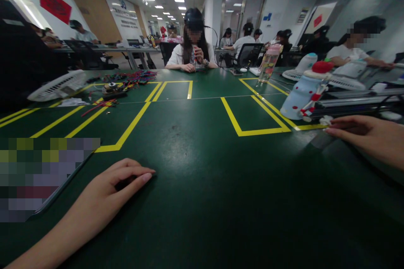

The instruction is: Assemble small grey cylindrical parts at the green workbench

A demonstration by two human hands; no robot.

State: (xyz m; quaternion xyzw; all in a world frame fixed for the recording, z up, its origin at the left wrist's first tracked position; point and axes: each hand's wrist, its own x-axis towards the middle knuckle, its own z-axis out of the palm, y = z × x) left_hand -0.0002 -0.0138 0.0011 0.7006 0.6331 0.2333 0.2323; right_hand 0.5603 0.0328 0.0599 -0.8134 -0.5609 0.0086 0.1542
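Note:
My left hand point(128, 183) rests on the green tabletop point(202, 201), thumb and forefinger pressed together at the tips. Nothing shows between them. On the right, my right hand point(368, 136) pinches a small white piece point(325, 121) between thumb and fingers; its kind is too blurred to tell. Just below those fingertips is a greyish, see-through object point(320, 139), and I cannot tell whether the hand touches it. A light-blue bottle point(295, 96) with a red, strawberry-like top stands beyond my right hand.
Yellow tape point(261, 131) marks areas on the table. Tangled coloured wires point(139, 76) and a white fan point(58, 86) lie at the far left. A pink-lidded bottle point(269, 63) stands at the back right, near metal rails point(353, 103). A person point(192, 46) sits opposite.

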